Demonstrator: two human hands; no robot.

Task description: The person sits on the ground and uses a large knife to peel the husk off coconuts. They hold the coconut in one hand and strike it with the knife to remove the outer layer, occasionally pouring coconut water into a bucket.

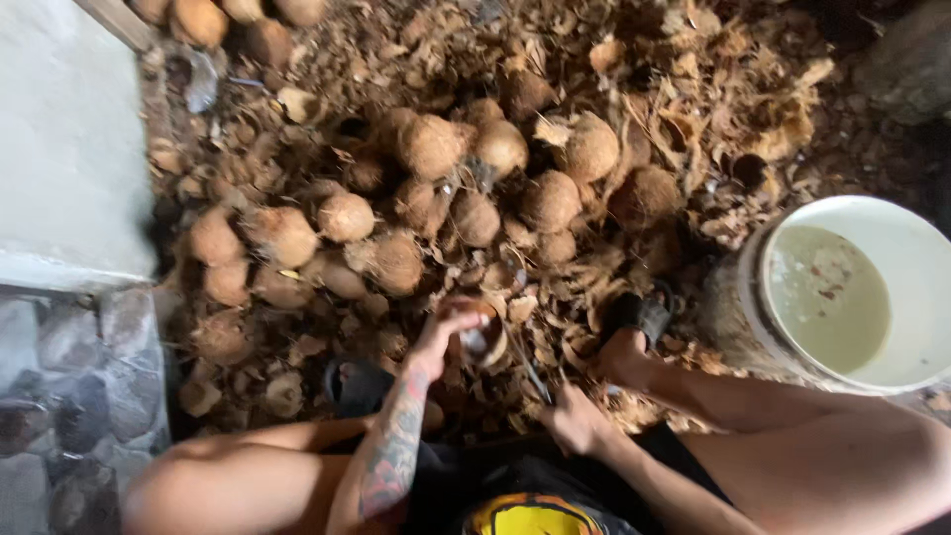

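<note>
While clamped from above in the left hand (446, 327) low between the knees, round brown husked coconut (482, 337) just left of the right hand (575, 421), closed on thin dark blade (530, 372) slanting up-left toward that shell

A brown, fibrous coconut (482, 340) sits low in the middle of the view, tipped so its cracked-open, paler inside faces up, on the husk-littered ground in front of a heap of whole coconuts. A thin dark blade (528, 369) slants from its lower right edge down toward the person's lap, its tip at the shell.
</note>
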